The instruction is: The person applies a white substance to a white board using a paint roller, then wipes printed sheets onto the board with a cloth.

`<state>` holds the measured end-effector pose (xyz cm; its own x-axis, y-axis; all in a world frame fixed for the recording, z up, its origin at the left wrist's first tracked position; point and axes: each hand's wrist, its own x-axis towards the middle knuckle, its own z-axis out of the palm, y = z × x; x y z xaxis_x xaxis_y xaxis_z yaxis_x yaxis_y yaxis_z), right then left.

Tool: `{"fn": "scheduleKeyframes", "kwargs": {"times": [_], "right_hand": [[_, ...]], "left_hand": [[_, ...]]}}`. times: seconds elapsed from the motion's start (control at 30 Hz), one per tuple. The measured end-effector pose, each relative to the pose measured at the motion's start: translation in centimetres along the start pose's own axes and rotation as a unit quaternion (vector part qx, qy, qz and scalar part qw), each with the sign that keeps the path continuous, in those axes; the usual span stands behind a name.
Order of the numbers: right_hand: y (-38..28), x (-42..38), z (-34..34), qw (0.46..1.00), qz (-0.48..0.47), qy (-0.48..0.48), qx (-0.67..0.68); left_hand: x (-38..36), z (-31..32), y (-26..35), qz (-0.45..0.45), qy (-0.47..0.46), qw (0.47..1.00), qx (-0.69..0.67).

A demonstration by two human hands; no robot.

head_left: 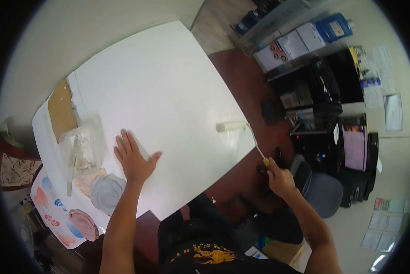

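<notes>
A large white board covers the table in front of me. My left hand lies flat on it, fingers apart, holding nothing. To the right, my right hand is wrapped round the yellow handle of a paint roller. The pale roller head rests at the board's right edge, over a shiny patch. Left of my left hand are a clear plastic container and a metal ruler. A grey cloth lies beside my left forearm.
Brown cardboard lies at the board's left edge. A pinkish cloth rests on a patterned sheet at lower left. An office chair, a monitor and a water dispenser stand to the right.
</notes>
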<state>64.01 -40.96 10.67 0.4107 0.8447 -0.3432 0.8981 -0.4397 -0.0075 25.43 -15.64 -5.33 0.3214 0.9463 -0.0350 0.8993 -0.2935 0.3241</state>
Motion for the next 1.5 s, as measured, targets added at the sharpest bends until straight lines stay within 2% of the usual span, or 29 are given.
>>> {"fn": "scheduleKeyframes", "kwargs": {"times": [0.07, 0.17, 0.43, 0.53, 0.6, 0.7, 0.8, 0.9, 0.93, 1.0, 1.1, 1.17, 1.3, 1.33, 1.4, 1.43, 1.47, 1.5], "right_hand": [[0.1, 2.8, -2.5, 0.999, -0.014, -0.025, -0.037], [-2.3, 14.6, -6.7, 0.991, -0.094, 0.003, -0.097], [-15.5, 45.0, -11.7, 0.966, -0.217, 0.054, -0.126], [-17.8, 47.3, -11.9, 0.968, -0.217, 0.048, -0.119], [-16.3, 45.4, -11.3, 0.973, -0.207, 0.041, -0.097], [-10.3, 36.3, -9.9, 0.984, -0.162, 0.001, -0.076], [-0.4, 23.7, -5.5, 0.957, -0.246, 0.101, -0.117], [5.2, 10.5, -3.5, 0.991, -0.111, -0.058, -0.056], [6.0, 6.6, -3.6, 0.993, -0.095, -0.062, -0.044], [6.1, 0.1, -4.3, 0.996, -0.05, -0.066, -0.025], [5.6, -8.1, -3.9, 0.998, 0.021, -0.019, 0.054], [4.8, -12.7, -2.0, 0.984, 0.08, 0.058, 0.145], [2.4, -16.8, 1.7, 0.938, 0.161, 0.165, 0.258], [2.1, -17.3, 2.2, 0.931, 0.17, 0.176, 0.273], [1.4, -18.2, 2.5, 0.919, 0.19, 0.183, 0.294], [0.9, -18.3, 2.2, 0.915, 0.2, 0.178, 0.302], [0.6, -18.3, 1.9, 0.912, 0.208, 0.172, 0.309], [0.5, -18.3, 1.9, 0.911, 0.205, 0.176, 0.313]], "left_hand": [[0.0, -0.2, 0.1, -0.006, -0.014, 1.0, -0.003], [0.2, -0.1, 0.1, -0.006, -0.011, 1.0, -0.002], [0.7, -0.4, 0.4, -0.023, -0.032, 0.999, 0.013], [0.7, -0.1, 0.0, -0.012, -0.01, 1.0, 0.019], [0.7, -0.2, 0.3, -0.005, -0.003, 1.0, 0.017], [0.7, -0.2, 0.3, 0.005, 0.011, 1.0, 0.023], [0.6, 0.1, 0.2, 0.009, 0.019, 1.0, 0.022], [0.5, -0.4, 0.5, -0.002, 0.005, 1.0, 0.017], [0.3, -0.4, 0.4, -0.013, 0.021, 1.0, 0.012], [0.0, 0.5, -0.2, -0.036, 0.057, 0.998, 0.002], [2.3, 2.6, -3.5, -0.262, 0.203, 0.937, -0.11], [5.0, 1.6, -5.1, -0.339, 0.152, 0.926, -0.074], [9.1, -3.3, -4.8, -0.466, 0.066, 0.874, -0.118], [9.6, -3.4, -5.3, -0.471, 0.107, 0.863, -0.152], [10.9, -0.3, -10.4, -0.381, 0.158, 0.864, -0.289], [11.0, -1.4, -10.0, -0.334, 0.179, 0.855, -0.354], [11.2, -2.4, -9.5, -0.344, 0.188, 0.815, -0.426], [10.6, -4.7, -7.9, -0.311, 0.198, 0.815, -0.447]]}}
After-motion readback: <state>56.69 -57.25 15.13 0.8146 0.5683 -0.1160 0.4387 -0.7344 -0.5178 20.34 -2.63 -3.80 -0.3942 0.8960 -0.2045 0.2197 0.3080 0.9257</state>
